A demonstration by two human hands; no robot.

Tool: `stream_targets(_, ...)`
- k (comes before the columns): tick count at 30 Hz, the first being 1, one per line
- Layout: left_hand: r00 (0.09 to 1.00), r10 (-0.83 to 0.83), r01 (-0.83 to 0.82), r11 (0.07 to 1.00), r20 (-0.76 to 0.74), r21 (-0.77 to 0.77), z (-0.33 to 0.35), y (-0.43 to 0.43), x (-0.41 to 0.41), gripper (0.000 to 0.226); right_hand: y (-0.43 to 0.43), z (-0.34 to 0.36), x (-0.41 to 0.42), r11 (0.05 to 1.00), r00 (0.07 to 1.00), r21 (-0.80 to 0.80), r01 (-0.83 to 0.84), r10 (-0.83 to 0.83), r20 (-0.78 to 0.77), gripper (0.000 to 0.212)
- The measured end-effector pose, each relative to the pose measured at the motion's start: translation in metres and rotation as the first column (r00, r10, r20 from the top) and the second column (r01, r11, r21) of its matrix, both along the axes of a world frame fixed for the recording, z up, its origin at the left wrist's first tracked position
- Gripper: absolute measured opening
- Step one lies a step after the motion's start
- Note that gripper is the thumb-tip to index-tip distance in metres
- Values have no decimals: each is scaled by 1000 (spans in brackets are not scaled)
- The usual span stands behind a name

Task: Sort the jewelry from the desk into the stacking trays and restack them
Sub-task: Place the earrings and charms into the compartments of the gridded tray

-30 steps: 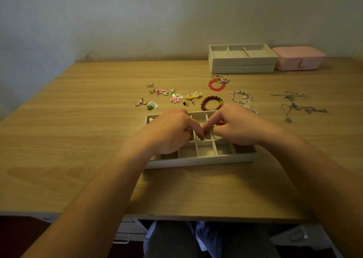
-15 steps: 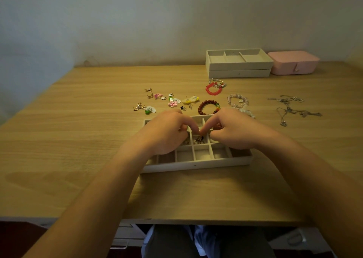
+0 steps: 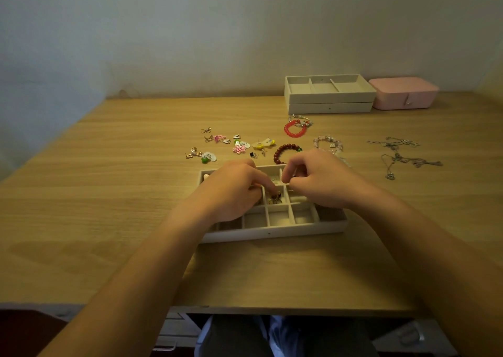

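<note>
Tray [image 3: 277, 233] set on desk [image 3: 109, 193], near front edge, centred
Left hand [image 3: 234, 190] held over tray's left half, right hand [image 3: 321, 182] over right half; small pieces [image 3: 275, 199] seen in middle compartment between them
Earrings [image 3: 231, 146] scattered behind tray, to left
Bracelets [image 3: 277, 154] laid right of earrings
Necklaces [image 3: 408, 142] spread well right of bracelets
Stack [image 3: 329, 107] set at back, behind bracelets; box [image 3: 402, 95] placed just right of stack

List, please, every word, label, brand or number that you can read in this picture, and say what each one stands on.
None: no readable text shows anywhere.
The divided tray, the stacked trays and the pink box carry no lettering or logo that can be seen.
The jewelry charms on the desk are too small to tell whether any is engraved.
</note>
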State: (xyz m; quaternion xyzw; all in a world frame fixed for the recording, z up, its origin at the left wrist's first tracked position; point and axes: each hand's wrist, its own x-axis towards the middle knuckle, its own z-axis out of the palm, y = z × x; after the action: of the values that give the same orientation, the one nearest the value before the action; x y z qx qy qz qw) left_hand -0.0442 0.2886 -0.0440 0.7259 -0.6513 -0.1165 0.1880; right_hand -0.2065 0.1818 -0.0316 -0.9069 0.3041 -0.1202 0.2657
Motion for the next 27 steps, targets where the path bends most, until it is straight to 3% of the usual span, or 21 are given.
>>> stream_targets(6,999,-20,19,999,-40,-41,1,1,-2,34,0,0,1,1000,1000,6,-7,7,-11,16)
stream_targets(12,1000,-12,12,1000,0,-10,-3,0,-1,40,-2,-3,2,1000,1000,14,-5,6,-20,17)
stream_targets(22,993,-9,14,999,121,-43,-2,4,-4,32,-1,-4,2,1000,999,9,-24,24,-37,19)
stream_targets(27,988,78,-66,994,131,-92,2,-1,-10,22,-2,-4,1,999,999,1,-44,44,-28,20)
